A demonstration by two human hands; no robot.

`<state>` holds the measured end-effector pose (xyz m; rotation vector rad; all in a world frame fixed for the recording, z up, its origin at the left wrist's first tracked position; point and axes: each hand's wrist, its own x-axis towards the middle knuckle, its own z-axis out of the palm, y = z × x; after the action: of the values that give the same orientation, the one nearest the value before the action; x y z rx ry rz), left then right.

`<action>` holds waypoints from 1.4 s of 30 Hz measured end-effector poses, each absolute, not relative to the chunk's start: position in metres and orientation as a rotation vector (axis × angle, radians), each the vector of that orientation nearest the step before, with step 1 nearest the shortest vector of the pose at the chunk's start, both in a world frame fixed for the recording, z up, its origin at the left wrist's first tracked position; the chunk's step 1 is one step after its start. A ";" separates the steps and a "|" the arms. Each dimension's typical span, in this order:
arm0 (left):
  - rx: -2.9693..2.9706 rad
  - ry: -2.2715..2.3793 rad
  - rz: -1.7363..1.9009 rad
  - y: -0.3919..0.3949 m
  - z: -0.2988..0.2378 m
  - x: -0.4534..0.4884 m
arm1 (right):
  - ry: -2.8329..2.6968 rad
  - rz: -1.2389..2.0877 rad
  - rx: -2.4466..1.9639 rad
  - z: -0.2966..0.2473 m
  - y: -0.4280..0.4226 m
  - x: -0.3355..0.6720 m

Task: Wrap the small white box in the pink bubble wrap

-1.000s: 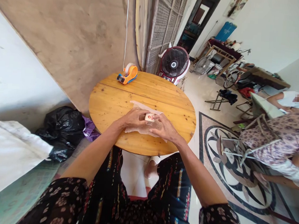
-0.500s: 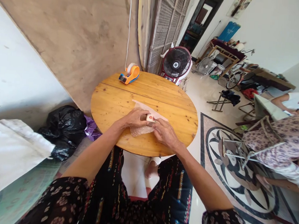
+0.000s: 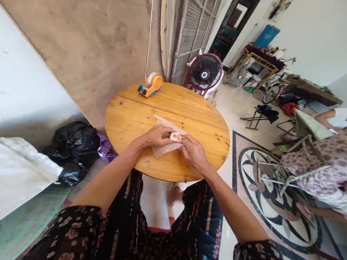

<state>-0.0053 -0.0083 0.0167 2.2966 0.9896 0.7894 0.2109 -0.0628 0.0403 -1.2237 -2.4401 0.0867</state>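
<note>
Between my two hands is a small pale box [image 3: 175, 137] with a red mark on its upper face. My left hand [image 3: 158, 136] grips its left end, thumb and fingers closed round it. At the right end, my right hand [image 3: 193, 150] holds it with bent fingers. Under the box and hands lies a sheet of bubble wrap [image 3: 164, 149], flat on the round wooden table [image 3: 126, 122]. The hands cover part of the sheet.
An orange tape dispenser [image 3: 151, 85] stands at the table's far left edge. Behind the table is a dark red fan [image 3: 205, 73]. Black plastic bags [image 3: 74, 148] lie on the left. To the right, another person [image 3: 334, 161] sits on a chair.
The small box has turned in my fingers, so its face with the red mark shows more fully. My right hand has shifted slightly right; the bubble wrap stays in place.
</note>
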 end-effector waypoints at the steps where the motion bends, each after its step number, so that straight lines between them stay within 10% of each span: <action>1: 2.284 0.952 0.807 -0.008 0.017 -0.006 | -2.402 0.124 -1.236 0.041 -0.061 0.210; 21: 2.177 0.859 0.774 -0.010 0.023 -0.007 | -2.083 0.702 -1.224 0.057 -0.047 0.218; 42: 2.388 1.061 0.609 -0.006 0.011 -0.007 | -2.275 0.479 -1.448 0.032 -0.027 0.213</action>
<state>-0.0074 -0.0059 0.0110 2.3884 1.0615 0.6092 0.2126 -0.0274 0.0319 -1.4482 -2.2752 0.4793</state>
